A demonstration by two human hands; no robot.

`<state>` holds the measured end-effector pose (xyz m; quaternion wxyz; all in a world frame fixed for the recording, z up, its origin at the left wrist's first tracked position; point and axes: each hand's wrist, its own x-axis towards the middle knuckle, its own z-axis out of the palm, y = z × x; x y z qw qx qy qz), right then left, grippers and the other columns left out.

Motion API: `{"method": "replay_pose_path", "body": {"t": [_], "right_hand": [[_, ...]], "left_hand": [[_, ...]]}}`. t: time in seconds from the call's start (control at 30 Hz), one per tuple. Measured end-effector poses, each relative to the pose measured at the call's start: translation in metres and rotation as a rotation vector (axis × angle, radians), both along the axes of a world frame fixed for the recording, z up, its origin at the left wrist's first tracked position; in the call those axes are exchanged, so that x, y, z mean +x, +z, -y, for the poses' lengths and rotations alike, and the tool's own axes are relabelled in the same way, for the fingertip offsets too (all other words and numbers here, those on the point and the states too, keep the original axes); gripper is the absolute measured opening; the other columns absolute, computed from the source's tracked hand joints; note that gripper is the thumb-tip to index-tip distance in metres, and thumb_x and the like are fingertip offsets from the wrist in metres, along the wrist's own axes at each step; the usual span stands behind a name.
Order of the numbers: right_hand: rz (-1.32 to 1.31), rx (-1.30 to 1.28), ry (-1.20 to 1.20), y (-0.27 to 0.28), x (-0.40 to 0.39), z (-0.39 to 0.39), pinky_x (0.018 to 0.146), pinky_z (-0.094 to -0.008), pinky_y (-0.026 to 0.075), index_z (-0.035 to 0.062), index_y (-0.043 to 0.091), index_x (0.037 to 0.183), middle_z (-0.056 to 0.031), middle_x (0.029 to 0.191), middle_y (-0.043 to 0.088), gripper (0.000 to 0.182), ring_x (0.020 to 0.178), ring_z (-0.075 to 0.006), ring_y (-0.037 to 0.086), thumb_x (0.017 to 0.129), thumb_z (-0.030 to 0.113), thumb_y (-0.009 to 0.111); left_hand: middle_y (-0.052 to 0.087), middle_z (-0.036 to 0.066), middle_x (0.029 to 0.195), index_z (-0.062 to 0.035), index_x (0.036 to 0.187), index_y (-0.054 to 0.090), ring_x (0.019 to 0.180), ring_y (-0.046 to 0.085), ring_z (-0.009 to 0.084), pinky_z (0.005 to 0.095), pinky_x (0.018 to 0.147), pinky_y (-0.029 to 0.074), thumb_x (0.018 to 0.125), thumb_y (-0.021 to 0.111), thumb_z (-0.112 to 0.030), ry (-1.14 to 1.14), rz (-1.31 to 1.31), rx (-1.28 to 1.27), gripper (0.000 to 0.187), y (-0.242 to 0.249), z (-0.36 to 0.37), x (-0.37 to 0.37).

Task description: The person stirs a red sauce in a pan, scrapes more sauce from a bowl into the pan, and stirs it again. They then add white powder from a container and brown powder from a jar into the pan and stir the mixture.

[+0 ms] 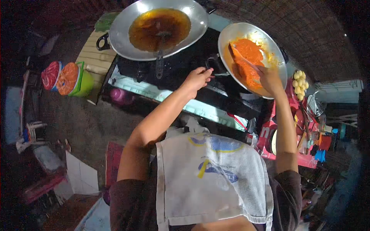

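My right hand is closed around the handle of a spatula, which is coated in orange and reaches across the right pan. Thick orange paste lies in that wide metal pan, partly covered by my hand. My left hand has its fingers curled together just below the pan's black loop handle. What those fingers hold, if anything, is hidden. To the left, a large wok contains dark amber oil; a slotted turner rests in it, handle toward me.
Both pans sit on a black stove with a pale front panel. A lidded green bucket stands at left. Several pale yellow round items lie at right, near a pink-red surface crowded with utensils.
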<state>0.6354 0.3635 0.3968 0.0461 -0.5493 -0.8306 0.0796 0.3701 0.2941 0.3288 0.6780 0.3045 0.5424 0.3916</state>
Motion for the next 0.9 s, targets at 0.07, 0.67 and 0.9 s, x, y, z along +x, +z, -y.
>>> {"method": "replay_pose_path", "body": {"t": [0.07,0.67,0.9], "right_hand": [[0.2,0.06,-0.076,-0.007,0.018,-0.026,0.069,-0.0429,0.044,0.0137,0.056,0.107,-0.0198,0.082,0.059,0.03,0.079,-0.0356,0.057,0.08,0.015,0.044],[0.52,0.206,-0.146,0.092,0.06,0.027,0.056,-0.0374,0.046,0.0131,0.065,0.077,-0.0117,0.076,0.061,0.017,0.067,-0.0288,0.06,0.071,0.021,0.052],[0.67,0.385,-0.225,0.041,0.043,-0.006,0.051,-0.0325,0.048,0.0095,0.062,0.064,-0.007,0.066,0.061,0.011,0.062,-0.0211,0.061,0.068,0.015,0.054]], "left_hand": [[0.053,-0.002,0.08,-0.0074,0.093,0.054,0.072,0.047,0.0071,0.022,0.062,0.039,0.082,0.055,-0.032,0.011,0.029,0.016,0.027,-0.001,0.001,0.0],[0.05,-0.005,0.078,-0.0124,0.091,0.057,0.07,0.046,0.0042,0.0189,0.06,0.038,0.085,0.052,-0.028,0.027,0.049,-0.016,0.018,0.003,0.003,-0.001],[0.05,-0.004,0.083,-0.0119,0.098,0.056,0.075,0.048,0.0063,0.0214,0.067,0.038,0.084,0.053,-0.026,0.029,0.07,-0.028,0.021,0.005,0.004,-0.001]]}}
